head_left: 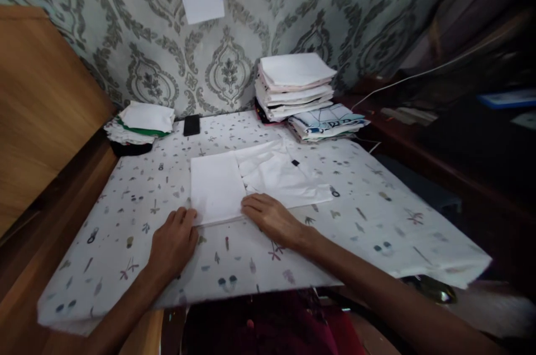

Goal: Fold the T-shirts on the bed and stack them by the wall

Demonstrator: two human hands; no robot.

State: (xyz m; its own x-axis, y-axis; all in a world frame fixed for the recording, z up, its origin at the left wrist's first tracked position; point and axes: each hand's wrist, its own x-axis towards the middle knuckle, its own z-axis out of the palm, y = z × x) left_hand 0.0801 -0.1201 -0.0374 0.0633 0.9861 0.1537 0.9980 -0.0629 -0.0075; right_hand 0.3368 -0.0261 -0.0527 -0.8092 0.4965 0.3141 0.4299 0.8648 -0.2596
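A white shirt (268, 179) lies partly folded in the middle of the table, with a small dark label on its right part. Its left part forms a flat, smooth panel, while the right part is wrinkled. My left hand (173, 240) is closed at the panel's near left corner, fingers curled onto the edge. At the near edge, where the panel meets the wrinkled part, my right hand (270, 218) pinches the cloth with its fingers together. The thumbs are mostly hidden.
A patterned sheet (234, 265) covers the table. Folded clothes (142, 118) are stacked at the back left beside a black phone (191, 125). A tall stack (293, 87) and a lower pile (326, 120) stand at the back right. A wooden panel (46, 98) rises on the left.
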